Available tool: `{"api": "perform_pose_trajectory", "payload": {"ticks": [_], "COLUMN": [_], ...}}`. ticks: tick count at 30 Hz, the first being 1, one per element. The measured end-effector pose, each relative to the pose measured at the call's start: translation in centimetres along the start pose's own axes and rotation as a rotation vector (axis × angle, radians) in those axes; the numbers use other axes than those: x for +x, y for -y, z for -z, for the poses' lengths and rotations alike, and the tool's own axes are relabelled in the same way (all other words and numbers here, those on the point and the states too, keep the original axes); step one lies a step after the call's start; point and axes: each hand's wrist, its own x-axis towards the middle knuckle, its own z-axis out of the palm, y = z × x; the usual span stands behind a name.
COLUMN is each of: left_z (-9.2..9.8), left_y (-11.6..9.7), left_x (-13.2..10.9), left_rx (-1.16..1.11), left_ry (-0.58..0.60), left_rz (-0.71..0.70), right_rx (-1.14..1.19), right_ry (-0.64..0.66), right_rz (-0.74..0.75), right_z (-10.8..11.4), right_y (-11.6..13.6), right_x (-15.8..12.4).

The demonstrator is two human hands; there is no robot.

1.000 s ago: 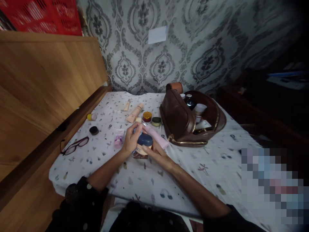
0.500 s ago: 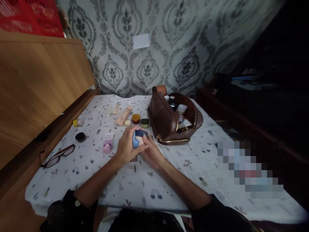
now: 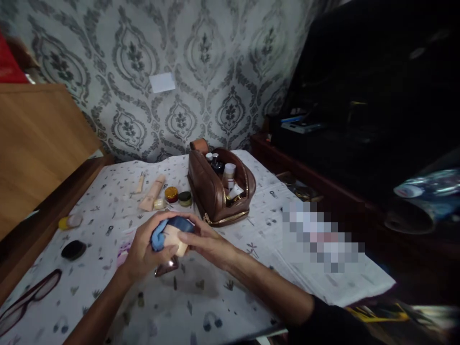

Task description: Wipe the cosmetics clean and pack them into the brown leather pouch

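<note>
A cream-coloured jar with a dark blue lid is held between both hands, above the near part of the table. My left hand is closed round its left side, with a blue cloth pressed against the jar. On the other side, my right hand grips it with the thumb across the front. Below them lies a shiny dark, flat item, partly covered. A pink and purple tube is partly hidden behind my left hand.
An unzipped brown bag holding bottles and tubes stands behind the hands. Left of it are a gold-lidded jar, a green-lidded jar and a beige tube. Glasses and a round black container lie at left.
The view has turned right and come closer, so the table things sit further left in it. Both hands still hold the jar and cloth, now nearer the camera.
</note>
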Motion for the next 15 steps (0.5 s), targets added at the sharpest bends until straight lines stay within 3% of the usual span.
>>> {"api": "perform_pose_trajectory", "payload": {"ticks": [5, 8, 11, 15], "left_z": [-1.2, -2.8, -4.4, -5.2], "left_y": [-2.5, -3.2, -2.6, -0.9], "left_x": [5.2, 9.9, 13.7, 15.5], "left_rx": [-0.049, 0.118, 0.370, 0.585], "left_ry": [0.054, 0.052, 0.209, 0.346], "left_rz": [-0.108, -0.226, -0.397, -0.525], "right_rx": [-0.133, -0.232, -0.362, -0.621], "right_ry": [0.034, -0.138, -0.325, -0.458], "right_rz": [0.089, 0.205, 0.376, 0.531], "right_z": [2.7, 5.1, 7.3, 9.6], "right_y": [5.6, 9.0, 12.3, 15.6], "right_x": [-3.1, -4.7, -5.5, -5.5]}}
